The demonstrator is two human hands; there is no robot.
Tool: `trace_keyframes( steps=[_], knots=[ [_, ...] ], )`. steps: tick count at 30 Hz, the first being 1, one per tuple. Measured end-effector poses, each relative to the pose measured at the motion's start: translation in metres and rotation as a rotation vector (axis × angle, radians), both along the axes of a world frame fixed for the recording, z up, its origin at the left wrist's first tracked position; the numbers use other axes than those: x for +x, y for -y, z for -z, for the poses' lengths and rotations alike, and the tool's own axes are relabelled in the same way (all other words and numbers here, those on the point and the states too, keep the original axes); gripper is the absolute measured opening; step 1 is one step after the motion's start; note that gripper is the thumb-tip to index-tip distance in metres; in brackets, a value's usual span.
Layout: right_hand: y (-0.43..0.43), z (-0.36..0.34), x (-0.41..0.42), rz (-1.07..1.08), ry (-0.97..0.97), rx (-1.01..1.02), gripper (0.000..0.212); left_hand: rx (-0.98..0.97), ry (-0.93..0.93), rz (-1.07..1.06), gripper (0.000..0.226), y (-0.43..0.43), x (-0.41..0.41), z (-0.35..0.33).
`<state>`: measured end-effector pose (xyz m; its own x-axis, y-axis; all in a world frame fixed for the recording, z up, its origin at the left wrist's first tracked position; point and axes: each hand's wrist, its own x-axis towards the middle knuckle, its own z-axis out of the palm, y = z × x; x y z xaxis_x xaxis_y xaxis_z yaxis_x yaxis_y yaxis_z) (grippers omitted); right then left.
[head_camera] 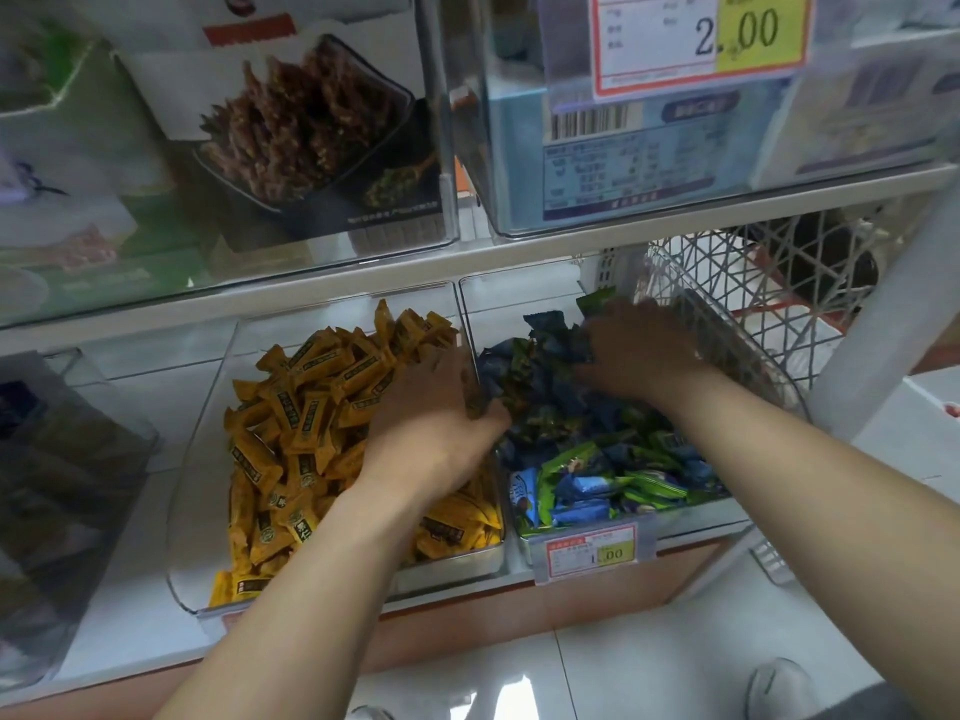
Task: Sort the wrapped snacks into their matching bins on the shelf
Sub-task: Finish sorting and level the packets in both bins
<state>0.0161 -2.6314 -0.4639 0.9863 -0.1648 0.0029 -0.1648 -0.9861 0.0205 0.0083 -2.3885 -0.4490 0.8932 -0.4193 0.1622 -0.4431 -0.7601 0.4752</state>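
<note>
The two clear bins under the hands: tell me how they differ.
The left bin holds only yellow wrapped snacks; the right bin mixes blue and green snacks. The left bin's snacks are long bars; the right bin's are shorter, crinkled packs. Both bins are clear plastic, side by side on one shelf.

Lower shelf [140, 636], white and flat. Along its front edge stand three clear bins: a dim left bin [104, 459], the yellow bin [447, 566] mid-shelf and the blue bin [675, 530] just beside it. A white basket [753, 304] sits at the right end.
</note>
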Motion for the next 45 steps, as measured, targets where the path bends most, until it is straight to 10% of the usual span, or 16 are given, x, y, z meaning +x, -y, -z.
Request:
trace_keyframes(
  steps=[2,5,23,32,42,45],
  knots=[
    [-0.021,-0.005,0.007,-0.163,0.154,0.137,0.029,-0.027,-0.004,-0.004,0.053,-0.001,-0.001,0.0],
    [-0.046,0.001,0.01,-0.313,-0.107,0.48,0.018,-0.033,-0.022,-0.002,0.057,-0.003,0.0,0.001],
    [-0.058,0.043,0.03,-0.21,-0.019,0.408,0.022,-0.049,-0.041,0.028,0.063,-0.008,0.0,0.0],
    [-0.028,0.0,-0.005,-0.174,0.155,0.689,0.009,-0.068,-0.042,0.052,0.069,-0.009,0.003,0.001],
    [-0.032,-0.039,-0.081,-0.098,0.34,1.272,0.014,-0.332,0.106,0.178,0.027,0.002,-0.017,-0.014],
    [-0.009,-0.038,-0.101,-0.02,0.425,0.994,0.013,-0.256,0.156,0.005,0.026,-0.019,-0.008,-0.012]
  ],
)
